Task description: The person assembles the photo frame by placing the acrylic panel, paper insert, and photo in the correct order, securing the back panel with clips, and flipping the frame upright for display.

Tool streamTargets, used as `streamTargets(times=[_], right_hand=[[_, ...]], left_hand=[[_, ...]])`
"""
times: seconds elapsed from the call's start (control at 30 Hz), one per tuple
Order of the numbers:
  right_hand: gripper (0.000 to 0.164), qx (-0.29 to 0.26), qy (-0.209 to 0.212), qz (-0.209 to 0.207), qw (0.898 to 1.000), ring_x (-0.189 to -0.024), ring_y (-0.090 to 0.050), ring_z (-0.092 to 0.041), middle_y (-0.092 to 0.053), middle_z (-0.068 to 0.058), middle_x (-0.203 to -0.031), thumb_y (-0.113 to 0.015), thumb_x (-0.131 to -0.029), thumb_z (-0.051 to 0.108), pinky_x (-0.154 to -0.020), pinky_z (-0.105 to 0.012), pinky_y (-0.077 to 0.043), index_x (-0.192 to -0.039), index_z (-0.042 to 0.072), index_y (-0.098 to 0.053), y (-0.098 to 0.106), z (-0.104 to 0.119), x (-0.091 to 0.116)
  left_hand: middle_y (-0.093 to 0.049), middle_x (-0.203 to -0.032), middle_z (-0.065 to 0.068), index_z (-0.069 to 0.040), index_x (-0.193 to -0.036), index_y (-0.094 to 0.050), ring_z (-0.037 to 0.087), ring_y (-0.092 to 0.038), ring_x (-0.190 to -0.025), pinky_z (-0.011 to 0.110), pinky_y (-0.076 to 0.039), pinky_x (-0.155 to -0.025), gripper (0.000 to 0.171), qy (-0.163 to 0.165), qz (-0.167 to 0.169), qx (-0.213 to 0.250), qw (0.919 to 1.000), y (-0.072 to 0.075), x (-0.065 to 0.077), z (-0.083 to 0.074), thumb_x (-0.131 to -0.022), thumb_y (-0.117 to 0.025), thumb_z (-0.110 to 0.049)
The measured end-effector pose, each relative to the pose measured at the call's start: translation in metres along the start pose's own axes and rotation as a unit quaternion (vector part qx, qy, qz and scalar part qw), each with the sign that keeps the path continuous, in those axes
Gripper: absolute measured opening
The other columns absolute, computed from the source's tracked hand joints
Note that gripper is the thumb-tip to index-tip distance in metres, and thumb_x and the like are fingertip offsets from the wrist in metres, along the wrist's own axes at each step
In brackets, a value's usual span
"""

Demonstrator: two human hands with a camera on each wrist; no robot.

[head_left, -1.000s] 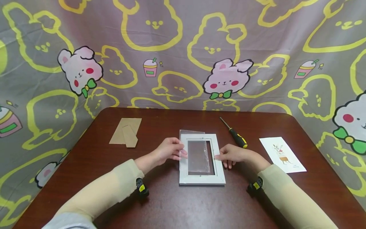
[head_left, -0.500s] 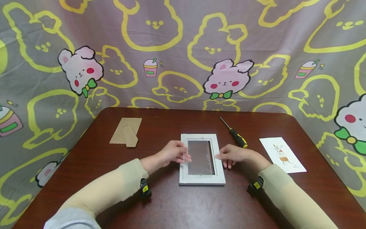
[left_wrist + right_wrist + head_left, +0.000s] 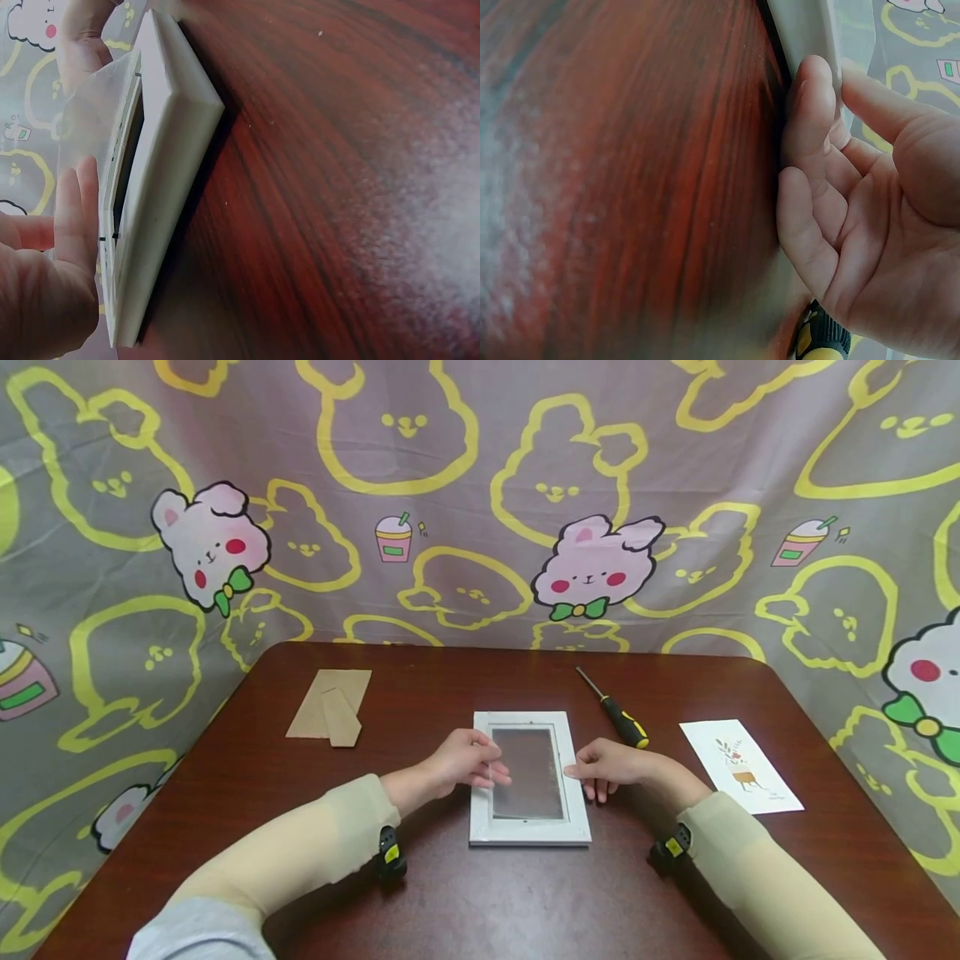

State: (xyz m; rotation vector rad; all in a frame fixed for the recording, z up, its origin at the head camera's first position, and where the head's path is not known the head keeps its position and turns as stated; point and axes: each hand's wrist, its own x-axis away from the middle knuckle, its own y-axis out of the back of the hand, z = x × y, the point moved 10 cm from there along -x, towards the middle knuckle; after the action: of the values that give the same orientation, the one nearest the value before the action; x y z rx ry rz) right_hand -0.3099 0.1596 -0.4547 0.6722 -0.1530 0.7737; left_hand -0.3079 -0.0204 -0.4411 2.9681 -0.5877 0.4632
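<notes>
A white picture frame [image 3: 529,833] lies flat on the table, its rectangular opening upward. Over it is a clear plastic sheet [image 3: 90,124], tilted above the frame in the left wrist view. My left hand [image 3: 467,762] pinches the sheet's left edge between thumb and fingers, above the frame's left side. On the opposite side my right hand [image 3: 611,765] holds the frame's edge, thumb on top and fingers against the outer side. The right wrist view shows these fingers [image 3: 810,112] along the frame's side. How far the sheet's right edge sits from the recess is hard to tell.
A brown backing board [image 3: 307,718] with a stand leg [image 3: 341,718] lies at the left of the table [image 3: 420,893]. Behind my right hand is a black and yellow screwdriver [image 3: 624,722]. A white card with a plant picture [image 3: 712,743] lies at the right.
My left hand has moved right and slightly toward me with the clear sheet, which now lines up over the opening instead of sticking out at the upper left. The right hand stays in place.
</notes>
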Motion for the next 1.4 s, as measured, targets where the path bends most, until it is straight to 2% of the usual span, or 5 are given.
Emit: streamTargets(times=[1.0,1.4], right_hand=[[0.034,0.000,-0.008,-0.002,1.000,-0.050,-0.057,-0.012,-0.062,-0.005,-0.061,-0.057,-0.100,0.027,-0.048,-0.025,-0.043,-0.075,0.004,-0.060,-0.0008,-0.0019,-0.0003],[0.034,0.002,0.001,0.001,1.000,-0.050,-0.057,-0.012,-0.062,-0.006,-0.061,-0.056,-0.100,0.026,-0.048,-0.026,-0.043,-0.076,0.003,-0.060,0.0001,-0.0007,-0.0009]], left_hand=[[-0.070,-0.083,0.022,0.006,-0.098,-0.054,0.025,-0.072,-0.073,0.023,-0.052,-0.051,0.007,0.010,-0.001,-0.023,0.9997,-0.0034,-0.0083,0.0069,-0.097,-0.052,0.000],[-0.071,-0.084,0.020,0.008,-0.098,-0.060,0.021,-0.072,-0.070,0.027,-0.055,-0.054,0.012,0.010,0.007,-0.060,0.9981,0.0021,-0.0097,0.0053,-0.095,-0.058,-0.003]])
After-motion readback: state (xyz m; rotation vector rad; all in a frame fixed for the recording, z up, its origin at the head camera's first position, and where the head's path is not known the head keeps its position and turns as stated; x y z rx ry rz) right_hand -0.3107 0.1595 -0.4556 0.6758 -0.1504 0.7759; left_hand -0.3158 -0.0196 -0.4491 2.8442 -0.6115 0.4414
